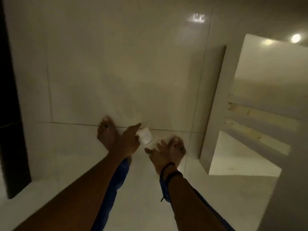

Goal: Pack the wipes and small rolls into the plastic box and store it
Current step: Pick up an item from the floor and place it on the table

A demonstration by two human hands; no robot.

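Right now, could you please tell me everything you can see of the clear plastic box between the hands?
The plastic box looks small, pale and see-through, blurred in dim light, so its contents and any lid cannot be made out. It is held up above the tiled floor, tilted, between both hands. The left hand grips its left side with the index finger stretched along the top edge; the right hand supports its lower right corner. The bare feet show below it.
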